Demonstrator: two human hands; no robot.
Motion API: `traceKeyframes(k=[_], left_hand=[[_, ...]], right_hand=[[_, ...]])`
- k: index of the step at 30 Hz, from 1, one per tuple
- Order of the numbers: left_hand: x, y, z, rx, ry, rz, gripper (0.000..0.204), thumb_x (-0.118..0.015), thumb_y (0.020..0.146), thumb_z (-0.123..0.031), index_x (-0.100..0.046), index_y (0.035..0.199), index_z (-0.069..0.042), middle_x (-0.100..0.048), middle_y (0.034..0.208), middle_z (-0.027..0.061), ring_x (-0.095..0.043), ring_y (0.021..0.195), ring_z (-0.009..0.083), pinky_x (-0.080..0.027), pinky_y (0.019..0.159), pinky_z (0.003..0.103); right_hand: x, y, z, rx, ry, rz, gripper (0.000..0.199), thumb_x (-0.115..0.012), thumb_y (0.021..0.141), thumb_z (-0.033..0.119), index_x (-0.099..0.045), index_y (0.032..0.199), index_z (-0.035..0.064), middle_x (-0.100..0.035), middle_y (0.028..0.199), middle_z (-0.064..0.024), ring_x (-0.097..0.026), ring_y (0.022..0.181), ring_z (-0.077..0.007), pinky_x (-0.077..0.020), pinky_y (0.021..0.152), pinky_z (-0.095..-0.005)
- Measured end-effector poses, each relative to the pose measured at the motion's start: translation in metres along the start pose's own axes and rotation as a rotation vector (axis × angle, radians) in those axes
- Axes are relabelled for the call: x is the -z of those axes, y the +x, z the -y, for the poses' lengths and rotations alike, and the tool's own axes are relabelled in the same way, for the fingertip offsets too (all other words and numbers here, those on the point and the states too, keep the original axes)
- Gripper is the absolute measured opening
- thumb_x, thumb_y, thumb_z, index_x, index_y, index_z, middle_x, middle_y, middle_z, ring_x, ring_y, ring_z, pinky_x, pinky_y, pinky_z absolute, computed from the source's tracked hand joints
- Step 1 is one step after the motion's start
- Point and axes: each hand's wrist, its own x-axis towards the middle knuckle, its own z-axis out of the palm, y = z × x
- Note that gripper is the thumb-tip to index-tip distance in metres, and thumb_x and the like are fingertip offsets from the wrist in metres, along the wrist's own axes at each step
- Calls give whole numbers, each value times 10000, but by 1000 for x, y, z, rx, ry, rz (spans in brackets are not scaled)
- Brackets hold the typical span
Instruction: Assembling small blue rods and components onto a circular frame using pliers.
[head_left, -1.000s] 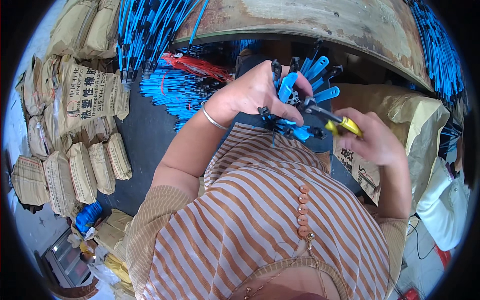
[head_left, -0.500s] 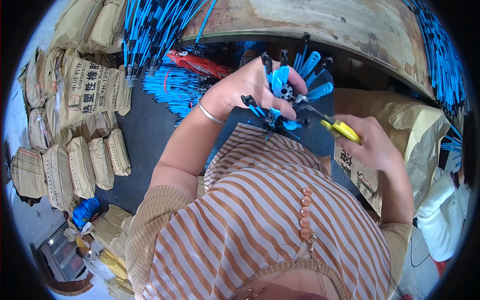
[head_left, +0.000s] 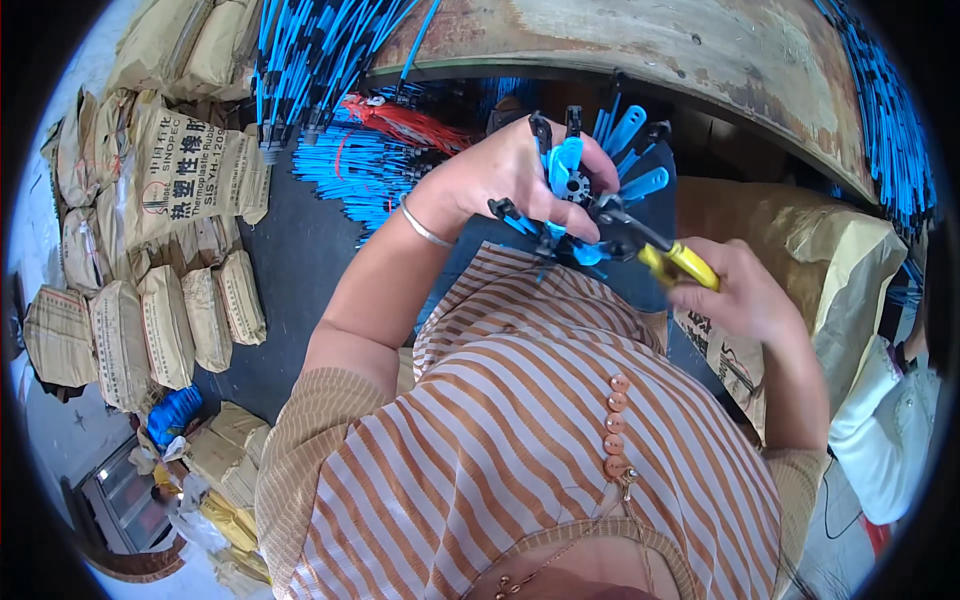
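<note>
Hands (head_left: pixel 520 175) on blue plastic cluster (head_left: pixel 590 190)

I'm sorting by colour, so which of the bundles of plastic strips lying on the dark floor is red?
The red bundle just beyond the left hand; the heaps around it are all blue.

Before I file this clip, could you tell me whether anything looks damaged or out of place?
The curved tabletop is rusty and peeling. Otherwise nothing stands out: left hand grips blue plastic parts, right hand holds yellow-handled cutters.
</note>
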Motion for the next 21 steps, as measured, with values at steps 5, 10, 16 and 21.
traceKeyframes(k=[5,10,16,21], left_hand=[[6,15,4,63,-56,270,370,-800,491,14,-662,834,14,-644,796,78,-557,690,192,-469,694,294],[8,3,4,-1,-8,4,314,-809,551,-49,-663,821,16,-615,703,18,-485,589,117,-425,584,228],[5,2,8,-1,-25,-15,306,-809,550,-35,-663,816,11,-611,700,11,-483,595,116,-419,582,219],[9,7,13,-34,-76,186,372,-814,505,-20,-665,845,5,-644,801,74,-569,714,184,-469,697,300]], right_hand=[[-41,19,-69,110,927,545,543,-693,667,94,-541,1177,-11,-608,783,-59,-495,602,-151,-451,626,-237],[-11,13,-15,436,73,-191,646,-728,655,13,-478,1250,-16,-632,773,-105,-527,567,-204,-470,582,-233],[-3,13,-35,424,-289,-246,682,-696,622,-38,-469,1262,25,-636,732,-112,-571,555,-197,-490,568,-233],[-21,31,-70,-52,984,725,787,-638,621,-100,-361,1347,29,-645,822,-130,-615,668,-221,-511,651,-270]])
